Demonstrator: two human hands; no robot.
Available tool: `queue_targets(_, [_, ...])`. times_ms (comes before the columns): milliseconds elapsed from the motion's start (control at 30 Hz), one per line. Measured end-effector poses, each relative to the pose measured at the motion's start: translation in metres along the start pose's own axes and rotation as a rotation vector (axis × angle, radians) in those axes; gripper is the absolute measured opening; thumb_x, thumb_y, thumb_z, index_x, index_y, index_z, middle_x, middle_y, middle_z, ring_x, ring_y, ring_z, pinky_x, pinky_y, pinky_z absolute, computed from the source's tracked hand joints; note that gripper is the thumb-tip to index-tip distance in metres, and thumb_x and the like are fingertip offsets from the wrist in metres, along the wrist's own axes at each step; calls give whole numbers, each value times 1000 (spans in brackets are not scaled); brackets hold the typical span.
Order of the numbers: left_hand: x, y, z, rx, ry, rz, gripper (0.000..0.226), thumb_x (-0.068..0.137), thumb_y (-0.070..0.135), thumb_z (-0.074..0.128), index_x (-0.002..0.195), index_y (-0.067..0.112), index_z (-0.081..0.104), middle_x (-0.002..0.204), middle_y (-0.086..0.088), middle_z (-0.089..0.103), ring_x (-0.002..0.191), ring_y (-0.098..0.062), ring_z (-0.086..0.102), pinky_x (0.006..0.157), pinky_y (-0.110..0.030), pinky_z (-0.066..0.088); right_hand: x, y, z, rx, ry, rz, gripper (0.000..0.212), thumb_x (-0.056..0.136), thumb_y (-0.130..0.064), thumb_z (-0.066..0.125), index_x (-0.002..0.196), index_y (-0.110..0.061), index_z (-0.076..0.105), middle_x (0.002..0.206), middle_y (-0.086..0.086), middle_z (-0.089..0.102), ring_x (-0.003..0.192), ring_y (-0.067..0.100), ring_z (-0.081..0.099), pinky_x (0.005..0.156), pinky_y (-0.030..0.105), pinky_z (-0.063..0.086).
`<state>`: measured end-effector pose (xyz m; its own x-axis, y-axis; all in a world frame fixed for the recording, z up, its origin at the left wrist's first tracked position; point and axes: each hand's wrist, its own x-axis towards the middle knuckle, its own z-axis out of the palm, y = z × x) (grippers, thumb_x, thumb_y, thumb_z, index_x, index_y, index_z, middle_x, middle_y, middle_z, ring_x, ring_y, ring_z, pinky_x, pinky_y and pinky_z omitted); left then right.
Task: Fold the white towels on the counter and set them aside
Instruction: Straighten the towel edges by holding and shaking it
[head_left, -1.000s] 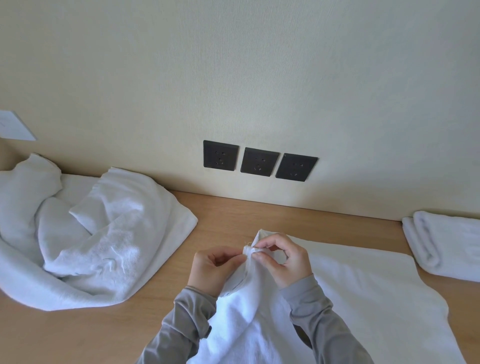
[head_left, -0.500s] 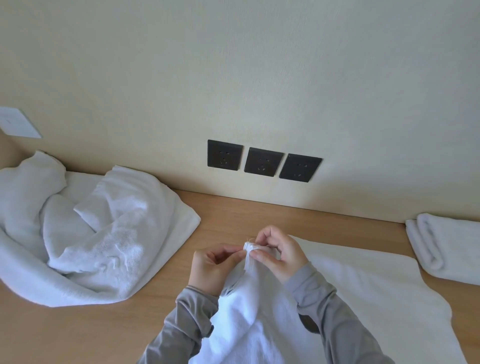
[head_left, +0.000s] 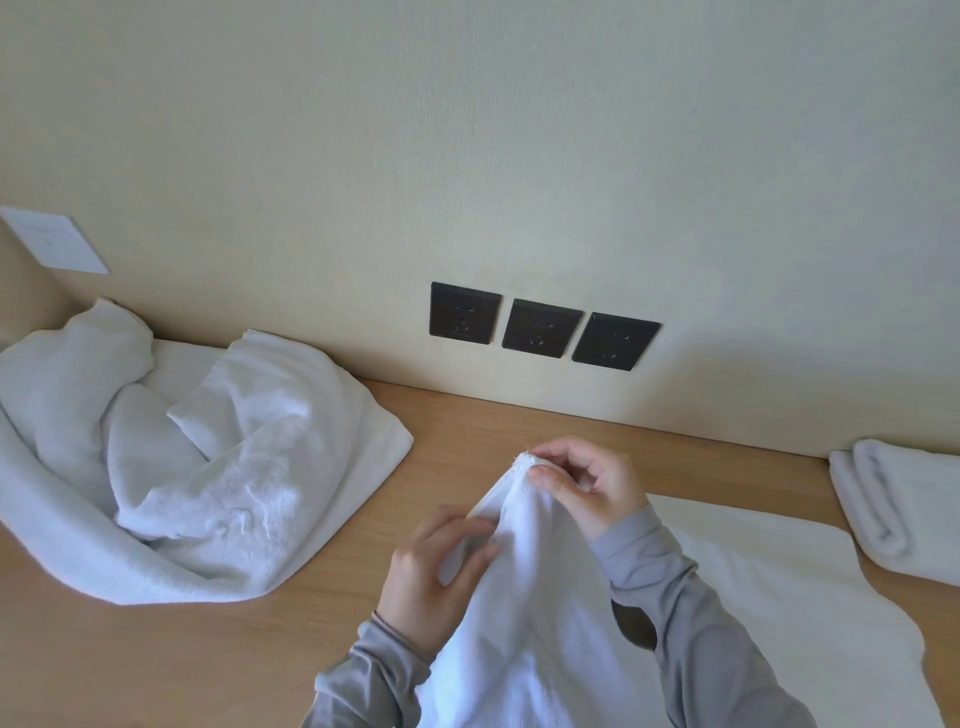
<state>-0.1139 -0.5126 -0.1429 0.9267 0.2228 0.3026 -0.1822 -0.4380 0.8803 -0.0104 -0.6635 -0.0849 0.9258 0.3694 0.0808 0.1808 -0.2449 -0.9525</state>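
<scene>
Three lots of white cloth lie on our wooden counter (head_left: 467, 431): a big crumpled heap (head_left: 208, 467) at the left against the wall, the towel in hand (head_left: 769, 582) spread from the middle toward the right, and a small folded towel (head_left: 893, 509) set by at the far right edge. We are matching corners on the towel in hand, which is partly lifted off the counter and partly flat on it. Our right hand (head_left: 592, 483) pinches the raised corner (head_left: 524, 461) between thumb and fingers. Our left hand (head_left: 431, 571) sits lower with its fingers curled into the hanging edge, though the cloth hides how firmly it grips, perhaps only lightly. To do this well, we judge that the left hand should run down the edge to the next corner, hold the hem taut and bring the two corners exactly together. Then we lay the fold flat, clear of the heap.
</scene>
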Motion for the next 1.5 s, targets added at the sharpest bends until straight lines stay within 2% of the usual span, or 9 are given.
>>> queue_targets(133, [-14,-17,-3,54,-151,-138,25,75,30,76,100,32,70,97,16,54,87,9,54,75,-2,37,5,-6,-8,23,67,-52,24,79,9,64,80,-15,66,69,-23,68,64,-8,59,61,3,41])
queue_targets(333, [-24,-49,-27,343,-530,-266,43,77,57,63,118,58,49,112,28,34,99,0,49,95,-22,38,12,-13,-43,52,204,-92,24,80,6,64,76,-17,65,69,-19,69,66,-7,59,66,6,44])
queue_targets(500, [-17,-66,-26,439,-528,-302,45,71,58,66,110,38,60,102,24,35,90,-3,46,86,-22,39,9,-14,-68,44,267,-107,27,80,5,64,77,-22,65,69,-19,69,66,-6,58,67,6,44])
queue_targets(667, [-5,-78,-38,369,-480,-317,17,78,40,71,81,23,67,96,13,50,82,-10,56,79,-27,45,3,-13,-110,72,390,-118,41,80,7,62,71,-31,73,67,-19,69,65,-5,59,66,6,45])
queue_targets(767, [10,-62,-46,270,-396,-221,17,74,30,77,67,21,65,86,9,52,73,-7,55,72,-27,46,1,-7,-129,99,487,-109,37,82,10,59,71,-23,70,66,-20,69,65,-6,60,67,6,47])
queue_targets(933, [42,-12,-59,142,-197,-56,30,55,50,71,64,21,69,85,11,59,71,-7,58,64,-19,44,0,3,-156,115,650,-72,28,86,7,56,82,-20,60,66,-24,68,67,-9,61,69,4,47])
queue_targets(1067, [67,27,-65,112,-134,77,44,59,51,70,67,8,72,77,5,64,72,-9,61,67,-29,47,1,1,-173,104,743,-91,28,88,3,56,83,-25,59,68,-28,67,69,-11,60,69,3,45])
queue_targets(1300, [114,100,-72,62,-86,295,55,69,62,65,63,8,69,79,4,65,70,-13,61,64,-25,48,1,-24,-222,235,835,-188,33,89,3,55,80,-27,65,64,-20,65,66,-5,57,69,8,45])
queue_targets(1500, [164,179,-85,243,28,663,30,85,38,57,73,13,69,85,7,63,82,1,59,74,-13,44,-9,-100,-275,269,791,-386,44,88,7,52,78,-30,73,70,-14,71,70,-2,62,74,12,49])
